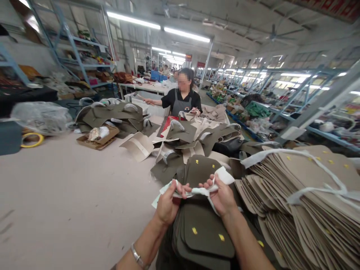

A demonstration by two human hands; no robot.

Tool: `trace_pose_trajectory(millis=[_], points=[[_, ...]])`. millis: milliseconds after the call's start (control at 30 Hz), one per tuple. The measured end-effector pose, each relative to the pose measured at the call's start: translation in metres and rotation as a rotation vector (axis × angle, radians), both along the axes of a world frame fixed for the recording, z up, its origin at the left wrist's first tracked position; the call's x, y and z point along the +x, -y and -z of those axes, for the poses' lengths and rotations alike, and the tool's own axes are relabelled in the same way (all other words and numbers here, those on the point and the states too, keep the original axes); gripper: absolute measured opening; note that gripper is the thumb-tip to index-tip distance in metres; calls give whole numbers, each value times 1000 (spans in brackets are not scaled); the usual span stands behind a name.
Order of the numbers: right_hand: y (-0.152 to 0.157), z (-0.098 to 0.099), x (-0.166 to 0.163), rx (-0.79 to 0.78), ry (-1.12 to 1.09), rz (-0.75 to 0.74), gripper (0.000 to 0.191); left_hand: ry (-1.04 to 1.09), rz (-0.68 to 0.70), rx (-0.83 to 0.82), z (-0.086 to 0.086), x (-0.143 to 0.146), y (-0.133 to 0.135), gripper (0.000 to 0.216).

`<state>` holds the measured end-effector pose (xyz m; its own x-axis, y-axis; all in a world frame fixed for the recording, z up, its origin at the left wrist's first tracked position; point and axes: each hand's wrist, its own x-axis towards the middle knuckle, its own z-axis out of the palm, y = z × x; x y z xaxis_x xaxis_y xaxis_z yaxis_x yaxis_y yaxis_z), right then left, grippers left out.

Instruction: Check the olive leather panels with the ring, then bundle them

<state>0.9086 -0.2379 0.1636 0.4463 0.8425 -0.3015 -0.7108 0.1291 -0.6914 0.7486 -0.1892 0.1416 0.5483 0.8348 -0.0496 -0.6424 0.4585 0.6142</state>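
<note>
A pale white strip (200, 191), looking like cloth or soft foam, runs twisted between my two hands above a stack of dark olive panels (208, 232). One end is gripped in my left hand (170, 202), fingers closed, with a whitish-green flap showing beside the thumb. My right hand (221, 193) is closed on the other end, and a wide white piece sticks out above its thumb. The strip passes around the dark stack, though its lower course is partly hidden by my hands. Small yellow marks dot the panels.
Beige panels (303, 195) tied with a white strip are stacked at right. Olive pieces with white handles (180, 129) lie heaped ahead. A small cardboard box (98, 138), yellow tape roll (32, 140) and plastic bag (42, 117) are on the left. A person (182, 95) stands across the table.
</note>
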Motion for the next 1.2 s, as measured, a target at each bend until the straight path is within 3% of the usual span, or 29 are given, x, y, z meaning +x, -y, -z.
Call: trace_pose_trajectory(millis=[167, 400, 633, 733, 800, 867, 933, 1067, 1200], points=[[4, 1, 23, 27, 49, 26, 29, -83, 21, -3, 13, -12, -10, 47], [29, 47, 54, -121, 81, 65, 35, -323, 57, -110, 63, -51, -15, 51], [29, 31, 35, -109, 127, 103, 32, -462, 90, 57, 86, -35, -4, 52], [42, 24, 23, -132, 350, 58, 41, -485, 112, 92, 90, -36, -5, 53], [51, 20, 18, -173, 624, -76, 50, -476, 139, 100, 91, -38, -7, 52], [56, 15, 14, -191, 916, -210, 43, -499, 166, 112, 91, -40, -10, 53], [57, 11, 11, -202, 1087, -252, 31, -546, 179, 116, 90, -41, -12, 53], [45, 8, 1, -92, 982, -237, 46, -603, 172, 95, 85, -41, -10, 52], [16, 3, -11, 98, 537, -292, 52, -592, 123, -43, 73, -43, -9, 50]])
